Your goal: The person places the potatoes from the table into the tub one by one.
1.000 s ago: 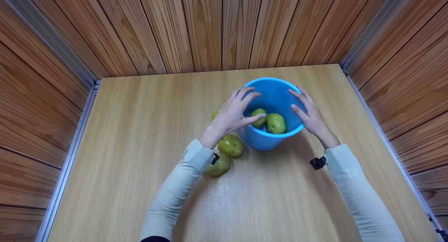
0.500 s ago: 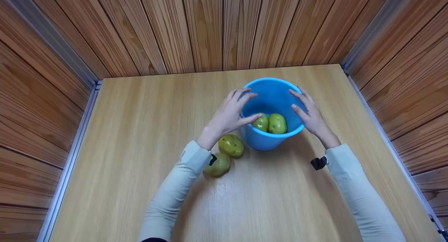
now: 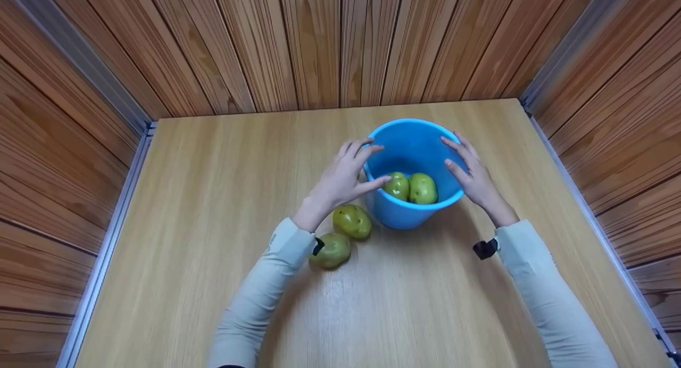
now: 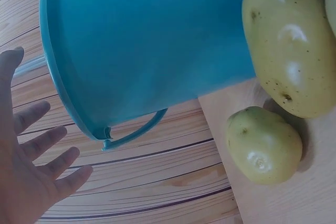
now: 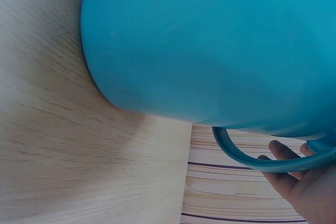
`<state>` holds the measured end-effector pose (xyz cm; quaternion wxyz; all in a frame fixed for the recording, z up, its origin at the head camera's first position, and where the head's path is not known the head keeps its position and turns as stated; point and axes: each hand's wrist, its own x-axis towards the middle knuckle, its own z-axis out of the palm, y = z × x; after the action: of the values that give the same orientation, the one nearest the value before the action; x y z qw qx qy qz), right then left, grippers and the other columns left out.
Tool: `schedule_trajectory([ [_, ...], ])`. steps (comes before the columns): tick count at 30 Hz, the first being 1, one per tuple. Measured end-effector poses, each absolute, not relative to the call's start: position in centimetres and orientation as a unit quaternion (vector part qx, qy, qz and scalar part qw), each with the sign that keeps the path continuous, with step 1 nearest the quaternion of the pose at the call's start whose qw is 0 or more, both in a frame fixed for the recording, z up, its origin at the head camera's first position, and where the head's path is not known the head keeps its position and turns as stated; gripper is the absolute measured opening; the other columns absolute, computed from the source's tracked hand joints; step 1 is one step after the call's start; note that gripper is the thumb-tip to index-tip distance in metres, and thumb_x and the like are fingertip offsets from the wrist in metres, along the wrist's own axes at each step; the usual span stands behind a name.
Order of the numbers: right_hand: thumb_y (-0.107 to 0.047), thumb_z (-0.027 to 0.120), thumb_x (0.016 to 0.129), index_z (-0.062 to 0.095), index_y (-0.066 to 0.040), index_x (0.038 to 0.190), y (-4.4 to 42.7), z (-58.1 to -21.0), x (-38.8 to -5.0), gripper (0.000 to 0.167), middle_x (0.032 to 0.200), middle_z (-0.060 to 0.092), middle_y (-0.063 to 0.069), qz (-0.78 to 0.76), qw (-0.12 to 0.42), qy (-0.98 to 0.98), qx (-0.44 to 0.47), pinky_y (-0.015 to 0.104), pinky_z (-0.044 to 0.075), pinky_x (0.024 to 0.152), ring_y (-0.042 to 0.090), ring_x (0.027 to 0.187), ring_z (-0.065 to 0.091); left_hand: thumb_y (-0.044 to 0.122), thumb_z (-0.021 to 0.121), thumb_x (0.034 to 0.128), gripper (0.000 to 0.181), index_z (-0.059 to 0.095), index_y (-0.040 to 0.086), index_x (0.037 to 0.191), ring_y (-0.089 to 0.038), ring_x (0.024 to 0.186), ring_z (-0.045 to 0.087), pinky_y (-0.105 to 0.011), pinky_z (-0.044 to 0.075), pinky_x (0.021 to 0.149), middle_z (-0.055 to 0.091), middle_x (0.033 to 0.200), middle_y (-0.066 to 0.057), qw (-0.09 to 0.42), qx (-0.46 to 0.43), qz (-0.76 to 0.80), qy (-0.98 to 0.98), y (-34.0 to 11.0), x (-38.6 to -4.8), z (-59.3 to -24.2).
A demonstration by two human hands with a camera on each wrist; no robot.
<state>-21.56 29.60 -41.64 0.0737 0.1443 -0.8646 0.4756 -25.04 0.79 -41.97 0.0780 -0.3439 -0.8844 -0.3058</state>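
A blue bucket (image 3: 409, 219) stands tilted-looking on the table, with two greenish potatoes (image 3: 422, 188) visible inside. My left hand (image 3: 340, 179) hovers at the bucket's left rim, fingers spread and holding nothing. On the opposite side, my right hand (image 3: 475, 177) is at the rim, its fingers loosely bent over the edge; whether they touch it I cannot tell. Two more potatoes (image 3: 351, 222) lie on the table beside the bucket, under my left wrist. A smaller potato (image 4: 264, 145) shows in the left wrist view, hidden in the head view.
The bucket's handle (image 5: 262, 163) hangs on its far side, in front of my right fingers in the right wrist view. Wood-panelled walls (image 3: 314, 43) enclose the wooden table (image 3: 213, 198) at the back and sides, with metal strips along the side edges.
My left hand has drawn back left from over the bucket's mouth. The left potato inside has shifted slightly against the other one. My right hand has stayed put.
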Motion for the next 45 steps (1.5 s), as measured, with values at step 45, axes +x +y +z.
schedule_trajectory([
  [45, -0.012, 0.048, 0.095, 0.037, -0.003, 0.14, 29.6, -41.6, -21.4, 0.047, 0.153, 0.014, 0.016, 0.464, 0.076, -0.872, 0.138, 0.065, 0.026, 0.1, 0.04, 0.138, 0.016, 0.06, 0.053, 0.0837, 0.066, 0.044, 0.021, 0.135, -0.021, 0.131, 0.03, -0.047, 0.034, 0.104, 0.037, 0.142, -0.007, 0.074, -0.317, -0.324, -0.888, -1.8, -23.8, -44.1],
])
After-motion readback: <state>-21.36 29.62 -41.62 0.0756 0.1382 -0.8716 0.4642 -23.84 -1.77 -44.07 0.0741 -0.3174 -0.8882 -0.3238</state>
